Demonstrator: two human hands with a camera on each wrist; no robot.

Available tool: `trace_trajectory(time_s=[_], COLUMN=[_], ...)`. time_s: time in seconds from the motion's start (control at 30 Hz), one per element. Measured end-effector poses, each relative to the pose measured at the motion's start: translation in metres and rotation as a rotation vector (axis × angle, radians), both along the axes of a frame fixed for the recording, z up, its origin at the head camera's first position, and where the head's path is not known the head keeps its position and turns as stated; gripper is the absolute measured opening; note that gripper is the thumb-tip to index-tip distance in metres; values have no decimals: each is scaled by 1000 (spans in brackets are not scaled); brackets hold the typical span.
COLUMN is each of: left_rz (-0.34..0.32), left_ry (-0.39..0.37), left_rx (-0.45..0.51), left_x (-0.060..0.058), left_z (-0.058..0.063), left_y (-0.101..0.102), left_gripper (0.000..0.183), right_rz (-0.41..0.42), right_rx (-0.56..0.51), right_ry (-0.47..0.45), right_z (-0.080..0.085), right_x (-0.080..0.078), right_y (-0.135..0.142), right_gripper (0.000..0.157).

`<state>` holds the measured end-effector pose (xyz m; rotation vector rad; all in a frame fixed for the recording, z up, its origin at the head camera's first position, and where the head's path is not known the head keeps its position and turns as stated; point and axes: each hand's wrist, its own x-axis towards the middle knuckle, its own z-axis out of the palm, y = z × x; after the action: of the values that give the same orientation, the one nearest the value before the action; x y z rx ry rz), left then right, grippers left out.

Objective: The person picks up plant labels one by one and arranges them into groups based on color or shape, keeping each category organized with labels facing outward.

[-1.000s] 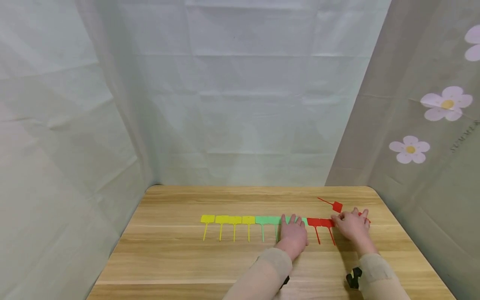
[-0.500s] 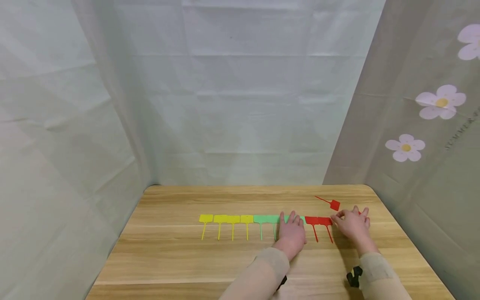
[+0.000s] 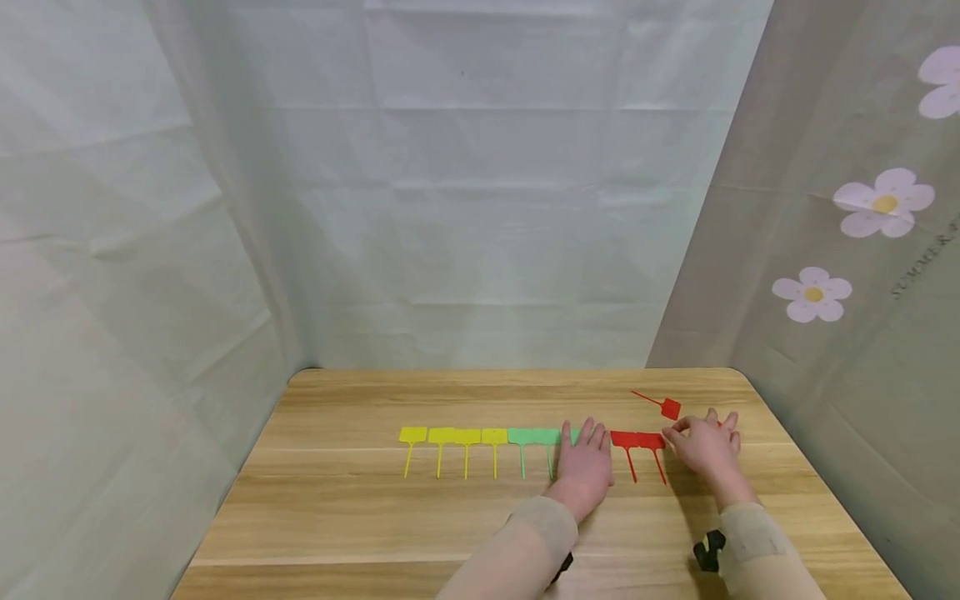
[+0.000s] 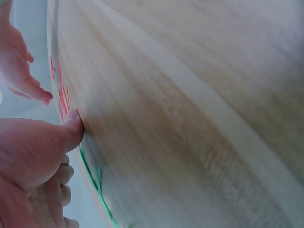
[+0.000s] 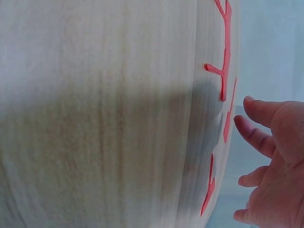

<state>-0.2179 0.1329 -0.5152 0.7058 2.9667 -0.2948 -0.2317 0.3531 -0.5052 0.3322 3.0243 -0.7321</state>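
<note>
In the head view my left hand [image 3: 585, 467] lies with its fingers straight across the green cable-tie tags [image 3: 521, 436], covering part of them. Its thumb tip touches down beside the row in the left wrist view. Two red cable-tie tags [image 3: 649, 440] continue the row to its right, thin tails toward me. My right hand [image 3: 705, 450] hovers by their right end, thumb and index close together, other fingers spread; nothing shows between them in the right wrist view. Another red tag [image 5: 208, 192] lies below this hand, mostly hidden from the head camera.
Several yellow cable-tie tags [image 3: 412, 434] form the left end of the row, heads side by side. A loose red tag [image 3: 671, 408] lies slanted farther back, its tail pointing left. Cloth hangings [image 3: 465, 250] enclose the wooden table [image 3: 337, 517] at the back and sides.
The head view has shifted slightly. Both hands keep nearly the same places over the row, and the tags lie as before.
</note>
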Motion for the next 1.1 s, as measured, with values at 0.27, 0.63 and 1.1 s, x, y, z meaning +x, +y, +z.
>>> trace_trajectory(time_s=[0.27,0.63,1.1], left_rz=[-45,-104,-105], left_ry=[51,94,-17], left_rx=[-36,-37,158], left_x=[2,9,-2], left_z=[-1,6,11], left_y=[0,1,16], left_gripper=[75,60,78], right_rz=[1,1,-19], right_rx=[2,0,-10], right_ry=[13,58,78], right_z=[1,5,11], right_x=[1,8,13], right_y=[2,6,23], right_gripper=[43,36,36])
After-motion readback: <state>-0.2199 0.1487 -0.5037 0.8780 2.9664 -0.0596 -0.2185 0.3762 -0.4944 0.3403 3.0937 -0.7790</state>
